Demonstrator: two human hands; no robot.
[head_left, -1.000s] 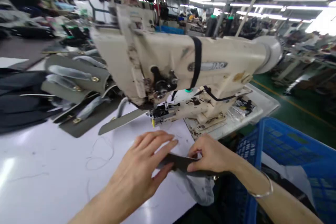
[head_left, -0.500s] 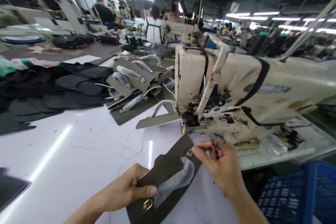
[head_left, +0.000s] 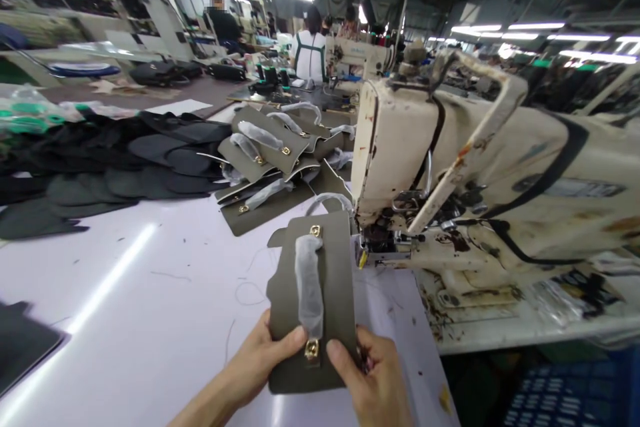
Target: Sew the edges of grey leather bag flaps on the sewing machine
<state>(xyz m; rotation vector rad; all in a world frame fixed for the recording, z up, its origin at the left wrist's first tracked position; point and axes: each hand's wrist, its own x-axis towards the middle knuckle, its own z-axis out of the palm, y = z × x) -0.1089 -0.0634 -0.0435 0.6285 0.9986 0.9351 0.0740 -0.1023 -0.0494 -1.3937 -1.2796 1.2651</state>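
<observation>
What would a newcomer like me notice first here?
Probably the bulky cream-coloured metal sewing machine, with rust-stained paint, filling the right side. At lower centre, the left hand and right hand hold a flat olive-grey panel with a film-wrapped handle and shiny gold-coloured fittings. Behind it lies a pile of similar olive-grey panels.

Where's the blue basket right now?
In the head view, the blue basket is in the lower right corner, below the sewing machine and right of the right hand.
</observation>
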